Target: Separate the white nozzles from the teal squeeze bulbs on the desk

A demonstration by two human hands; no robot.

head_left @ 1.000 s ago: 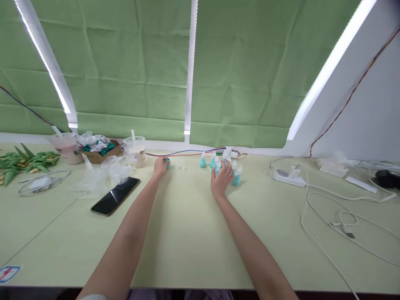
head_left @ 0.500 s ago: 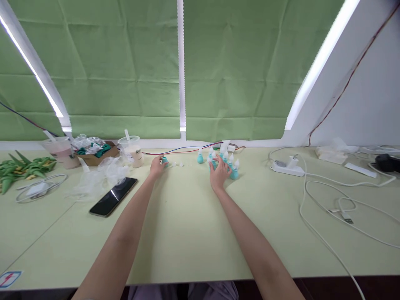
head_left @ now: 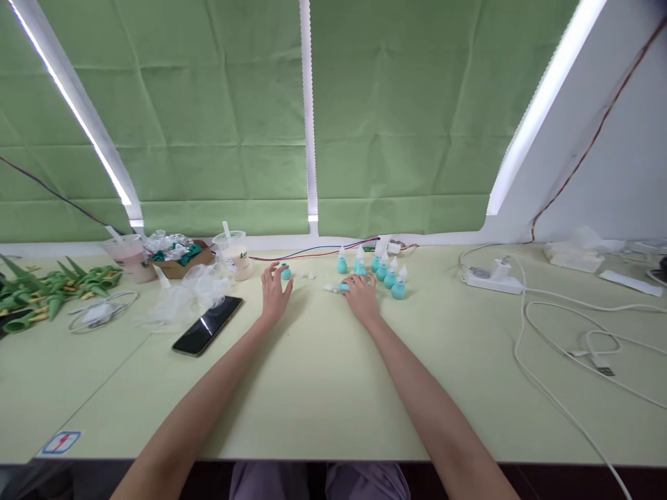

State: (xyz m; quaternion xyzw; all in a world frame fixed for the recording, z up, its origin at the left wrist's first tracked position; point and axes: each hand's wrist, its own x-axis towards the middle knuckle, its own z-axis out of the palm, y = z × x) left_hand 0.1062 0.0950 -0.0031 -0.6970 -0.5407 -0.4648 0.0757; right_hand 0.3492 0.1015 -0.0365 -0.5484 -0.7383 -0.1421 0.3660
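Observation:
My left hand (head_left: pixel 275 295) is open, fingers spread, beside a small teal squeeze bulb (head_left: pixel 286 273) that shows no white tip. A few small white pieces (head_left: pixel 307 276) lie on the table just right of that bulb. My right hand (head_left: pixel 361 297) has its fingers closed on another teal squeeze bulb (head_left: pixel 344 287), which is tipped on its side with its white pointed tip toward the left. Behind and to the right of this hand stand several upright teal bulbs (head_left: pixel 399 288) with white pointed tips. One more upright bulb (head_left: pixel 342 264) stands slightly apart, at the left.
A black phone (head_left: pixel 207 326), crumpled clear plastic (head_left: pixel 180 298), two drink cups (head_left: pixel 233 257) and a cardboard box (head_left: pixel 182 265) are on the left. Green plastic pieces (head_left: pixel 57 288) lie farther left. A white power strip (head_left: pixel 492 280) and white cables (head_left: pixel 547 361) are on the right.
My right hand has tipped one bulb onto its side, its tip now leftward. My left hand has let go of its bulb and spread its fingers. The view has shifted slightly left.

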